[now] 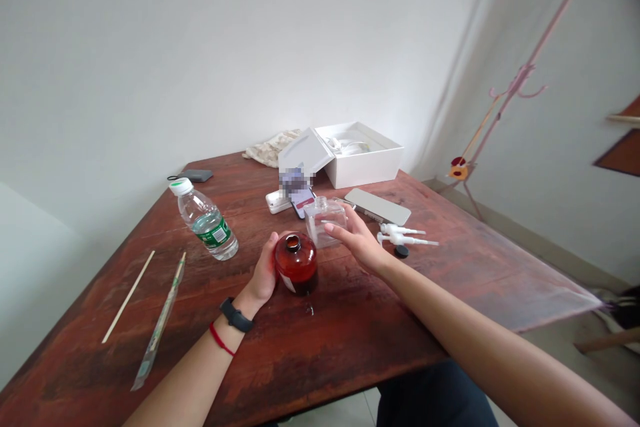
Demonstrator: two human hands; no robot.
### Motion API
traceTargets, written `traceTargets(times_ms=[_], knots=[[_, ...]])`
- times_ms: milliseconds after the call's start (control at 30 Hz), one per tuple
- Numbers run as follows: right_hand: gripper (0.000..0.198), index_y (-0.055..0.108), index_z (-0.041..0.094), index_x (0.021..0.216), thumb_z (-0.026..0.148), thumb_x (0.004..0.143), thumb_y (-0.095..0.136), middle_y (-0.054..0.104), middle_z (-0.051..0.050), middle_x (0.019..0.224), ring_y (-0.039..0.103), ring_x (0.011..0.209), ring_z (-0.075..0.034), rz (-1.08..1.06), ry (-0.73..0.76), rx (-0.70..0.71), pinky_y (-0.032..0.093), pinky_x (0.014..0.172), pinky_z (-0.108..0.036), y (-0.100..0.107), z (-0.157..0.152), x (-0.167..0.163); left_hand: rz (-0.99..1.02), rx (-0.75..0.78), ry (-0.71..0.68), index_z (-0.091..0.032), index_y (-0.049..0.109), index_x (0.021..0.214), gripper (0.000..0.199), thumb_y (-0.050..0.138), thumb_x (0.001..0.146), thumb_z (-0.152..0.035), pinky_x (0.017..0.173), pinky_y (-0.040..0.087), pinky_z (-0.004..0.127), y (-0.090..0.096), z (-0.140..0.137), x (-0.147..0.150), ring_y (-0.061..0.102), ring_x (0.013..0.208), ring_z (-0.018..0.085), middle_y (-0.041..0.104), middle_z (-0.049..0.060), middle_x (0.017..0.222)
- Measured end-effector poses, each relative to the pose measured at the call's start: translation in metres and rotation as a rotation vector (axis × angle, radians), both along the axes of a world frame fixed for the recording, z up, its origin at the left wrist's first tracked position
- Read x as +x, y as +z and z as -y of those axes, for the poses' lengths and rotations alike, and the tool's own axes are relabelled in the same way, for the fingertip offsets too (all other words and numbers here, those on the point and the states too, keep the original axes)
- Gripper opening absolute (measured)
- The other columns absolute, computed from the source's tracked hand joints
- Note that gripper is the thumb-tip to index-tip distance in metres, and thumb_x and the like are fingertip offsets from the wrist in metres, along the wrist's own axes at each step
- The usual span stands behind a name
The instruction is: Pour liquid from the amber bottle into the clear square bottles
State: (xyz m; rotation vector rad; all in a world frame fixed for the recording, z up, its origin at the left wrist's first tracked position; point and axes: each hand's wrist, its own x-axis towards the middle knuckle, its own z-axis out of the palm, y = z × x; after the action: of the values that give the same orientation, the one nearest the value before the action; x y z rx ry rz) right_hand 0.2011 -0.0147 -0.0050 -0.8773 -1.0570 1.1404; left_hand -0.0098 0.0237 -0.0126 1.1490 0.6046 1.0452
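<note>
My left hand (265, 270) is wrapped around the left side of a dark red-brown bottle (297, 263), whose mouth is uncapped and which holds dark liquid. My right hand (357, 237) grips a clear, square-sided empty bottle (323, 220) by its right side, just behind and to the right of the brown one. Both bottles look upright and close together. Two white pump heads (403, 238) lie to the right of my right hand, with a small black cap (401, 251) beside them.
A water bottle (213, 227) stands at the left. Nearer are a bare chopstick (129, 297) and a wrapped pair (161, 320). Behind my hands lie a phone (301, 200), a grey flat case (377, 205), an open white box (367, 167), and a cloth (267, 150).
</note>
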Motion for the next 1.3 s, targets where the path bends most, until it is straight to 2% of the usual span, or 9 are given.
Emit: traceTargets(times_ms=[133, 267, 367, 600, 767, 967, 1200, 1300], knots=[[0.057, 0.06, 0.03, 0.126, 0.047, 0.081, 0.09, 0.079, -0.008, 0.12, 0.073, 0.118, -0.032, 0.008, 0.008, 0.001, 0.054, 0.11, -0.059, -0.001, -0.001, 0.001, 0.002, 0.001, 0.032, -0.012, 0.082, 0.103, 0.063, 0.074, 0.087, -0.072, 0.104, 0.057, 0.042, 0.002, 0.003, 0.001, 0.077, 0.105, 0.033, 0.084, 0.012, 0.103], [0.056, 0.058, 0.031, 0.126, 0.045, 0.082, 0.089, 0.078, -0.007, 0.122, 0.071, 0.123, -0.032, 0.002, 0.015, -0.014, 0.053, 0.111, -0.058, -0.002, -0.002, 0.001, 0.011, -0.011, 0.161, -0.017, 0.078, 0.113, 0.052, 0.081, 0.087, -0.062, 0.09, 0.06, 0.035, 0.005, 0.0, -0.002, 0.078, 0.093, 0.025, 0.084, 0.007, 0.1], [0.057, 0.055, 0.031, 0.125, 0.042, 0.082, 0.09, 0.079, -0.007, 0.122, 0.07, 0.127, -0.031, -0.014, 0.033, -0.01, 0.053, 0.11, -0.057, -0.002, -0.001, 0.002, -0.004, -0.02, 0.246, -0.018, 0.076, 0.115, 0.05, 0.09, 0.081, -0.052, 0.084, 0.06, 0.031, 0.007, -0.005, -0.005, 0.078, 0.085, 0.021, 0.084, 0.006, 0.096], [0.059, 0.052, 0.032, 0.123, 0.037, 0.079, 0.091, 0.079, -0.006, 0.124, 0.072, 0.123, -0.031, -0.042, 0.042, -0.005, 0.051, 0.113, -0.059, -0.002, -0.002, 0.001, -0.067, -0.031, 0.303, -0.015, 0.081, 0.101, 0.048, 0.095, 0.073, -0.051, 0.082, 0.06, 0.032, 0.011, -0.006, -0.002, 0.077, 0.082, 0.021, 0.084, 0.008, 0.091], [0.059, 0.051, 0.032, 0.122, 0.038, 0.079, 0.091, 0.079, -0.006, 0.126, 0.072, 0.125, -0.032, -0.036, 0.046, -0.019, 0.053, 0.112, -0.059, -0.001, -0.002, 0.001, -0.101, -0.023, 0.321, -0.016, 0.081, 0.088, 0.037, 0.096, 0.071, -0.044, 0.078, 0.057, 0.03, 0.012, -0.004, -0.002, 0.073, 0.079, 0.02, 0.082, 0.005, 0.085], [0.058, 0.05, 0.032, 0.12, 0.038, 0.08, 0.091, 0.078, -0.006, 0.125, 0.072, 0.126, -0.031, -0.027, 0.057, -0.007, 0.053, 0.112, -0.058, 0.0, -0.001, 0.002, -0.089, -0.017, 0.3, -0.017, 0.074, 0.076, 0.034, 0.098, 0.067, -0.039, 0.068, 0.052, 0.026, 0.013, -0.003, -0.001, 0.066, 0.066, 0.015, 0.076, -0.001, 0.076], [0.059, 0.05, 0.033, 0.118, 0.038, 0.078, 0.092, 0.077, -0.005, 0.126, 0.072, 0.125, -0.031, -0.028, 0.064, 0.02, 0.052, 0.114, -0.057, -0.002, -0.003, 0.001, -0.069, -0.01, 0.286, -0.019, 0.059, 0.067, 0.044, 0.098, 0.067, -0.04, 0.062, 0.047, 0.022, 0.011, -0.002, 0.0, 0.058, 0.06, 0.011, 0.068, -0.005, 0.069], [0.058, 0.05, 0.032, 0.118, 0.037, 0.078, 0.092, 0.076, -0.005, 0.128, 0.071, 0.125, -0.031, -0.024, 0.069, 0.016, 0.052, 0.113, -0.057, -0.002, -0.003, 0.001, -0.071, -0.007, 0.286, -0.019, 0.058, 0.066, 0.045, 0.098, 0.068, -0.04, 0.061, 0.046, 0.021, 0.011, -0.002, 0.0, 0.057, 0.06, 0.011, 0.067, -0.005, 0.068]])
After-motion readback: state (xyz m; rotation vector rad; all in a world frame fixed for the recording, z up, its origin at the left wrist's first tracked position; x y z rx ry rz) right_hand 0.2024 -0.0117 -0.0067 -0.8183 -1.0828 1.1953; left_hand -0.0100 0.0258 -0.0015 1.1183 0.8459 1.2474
